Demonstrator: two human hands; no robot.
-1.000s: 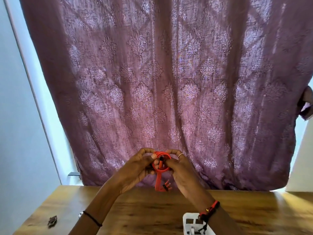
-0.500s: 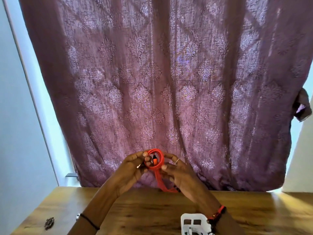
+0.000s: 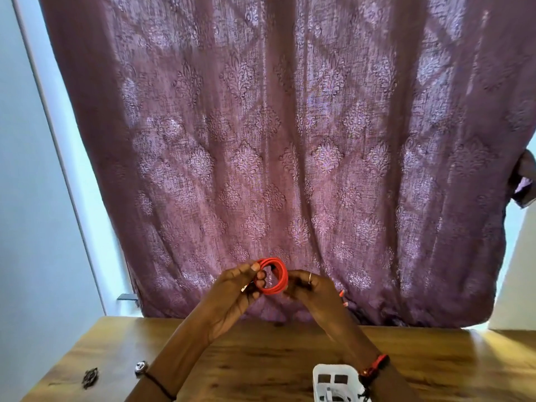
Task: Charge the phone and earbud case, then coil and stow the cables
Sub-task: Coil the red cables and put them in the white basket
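While both hands are raised above the wooden table [image 3: 261, 358], the red cable coil [image 3: 274, 274] hangs between them. It is clear of the tabletop, at about six o'clock from frame centre, in front of the lower part of the purple patterned curtain [image 3: 275, 140]. Coil: several tight loops, stood on edge, opening towards the camera. Left hand [image 3: 232, 291] at the coil's nine o'clock; thumb and curled fingers pinch the loops on that side, one fingertip poking into the opening. A small pale metallic bit shows at this hand's palm side; cannot tell what it is. Right hand [image 3: 311, 293] at the coil's three o'clock; fingers curled onto the loops there, gripping, though blur hides the exact finger placement. Ring [image 3: 310, 276] on one finger. Two small red tips [image 3: 342, 293] show just past the right hand at its three to four o'clock; the hand hides whether they join the coil. Black band [image 3: 161, 387] on the left wrist, red bracelet [image 3: 375, 364] on the right. On the table: white plastic holder [image 3: 333, 380] with square openings at the frame's six o'clock edge, partly cut off, just beside the right wrist. Small round silver object [image 3: 141, 367] just beside the left forearm, dark ornate object [image 3: 90, 378] near it, both at seven o'clock. Pale wall [image 3: 29, 213] at nine o'clock.
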